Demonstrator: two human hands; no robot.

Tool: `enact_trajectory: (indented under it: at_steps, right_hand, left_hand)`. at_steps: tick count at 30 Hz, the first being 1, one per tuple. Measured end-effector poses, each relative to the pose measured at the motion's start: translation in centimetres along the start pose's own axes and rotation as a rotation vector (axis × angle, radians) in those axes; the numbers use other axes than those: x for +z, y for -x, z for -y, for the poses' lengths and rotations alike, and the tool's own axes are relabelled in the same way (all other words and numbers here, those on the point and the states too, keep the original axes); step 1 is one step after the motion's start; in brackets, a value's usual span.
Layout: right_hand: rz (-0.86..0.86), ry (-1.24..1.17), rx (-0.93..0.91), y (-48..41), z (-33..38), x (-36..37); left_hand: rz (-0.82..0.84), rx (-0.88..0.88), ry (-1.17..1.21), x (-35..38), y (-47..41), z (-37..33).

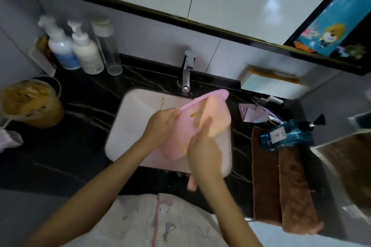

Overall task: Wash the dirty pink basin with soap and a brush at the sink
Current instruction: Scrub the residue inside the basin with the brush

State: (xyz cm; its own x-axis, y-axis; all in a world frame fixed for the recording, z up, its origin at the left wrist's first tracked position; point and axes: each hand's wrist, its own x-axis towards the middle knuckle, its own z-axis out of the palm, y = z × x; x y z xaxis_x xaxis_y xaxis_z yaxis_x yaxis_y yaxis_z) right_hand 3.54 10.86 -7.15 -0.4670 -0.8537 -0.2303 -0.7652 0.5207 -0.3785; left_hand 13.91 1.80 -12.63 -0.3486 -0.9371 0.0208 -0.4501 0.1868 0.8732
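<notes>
Pink basin [186, 128], smeared yellow inside, is held tilted over the white sink [128, 126]. The left hand [160, 124] curls its fingers round the basin's rim above the sink. The right hand [202, 150] lies against the basin, and 1 pink handle [191, 183] juts out beneath it. Its grip is too blurred to tell. A blue pump bottle [287, 136] lies right of the sink.

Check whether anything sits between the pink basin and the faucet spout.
Nothing visible does. The pink basin is held tilted over the sink, its far rim right by the faucet spout; the left hand grips its left rim.
</notes>
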Motion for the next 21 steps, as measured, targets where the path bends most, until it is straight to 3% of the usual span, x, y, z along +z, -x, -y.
enact_trajectory:
  at_steps: [2, 3, 6, 8, 12, 14, 19, 21]
  right_hand:
    - [0.021, 0.13, -0.226, 2.4, -0.9, 1.0]
    - [-0.028, 0.157, -0.237, 1.6, -1.8, 0.6]
    - [-0.134, 0.081, -0.005, -3.1, -4.2, -1.7]
    - [-0.194, 0.023, -0.012, -2.6, -3.9, -1.4]
    - [-0.16, 0.102, -0.499, 1.0, -4.3, 2.6]
    - [-0.191, 0.212, -0.579, -0.1, -6.9, 1.7]
    - [-0.246, -0.024, -0.246, -3.7, -7.9, -1.5]
    - [-0.257, -0.051, -0.403, -2.7, -6.7, 0.0]
  left_hand:
    - [-0.018, -0.001, -0.004, -0.6, -0.3, 0.4]
    - [-0.017, 0.001, 0.001, -0.9, -0.5, 0.5]
    - [0.003, 0.003, 0.018, -0.9, -0.6, 0.8]
    - [0.008, 0.003, 0.017, -0.7, -0.5, 0.8]
    - [-0.004, -0.017, 0.069, -1.0, -1.3, 0.4]
    - [0.014, -0.027, 0.091, -1.2, -1.4, 0.5]
    - [0.013, -0.014, 0.093, -1.1, -1.3, 0.7]
    - [-0.013, -0.036, 0.096, -1.3, -1.5, 0.9]
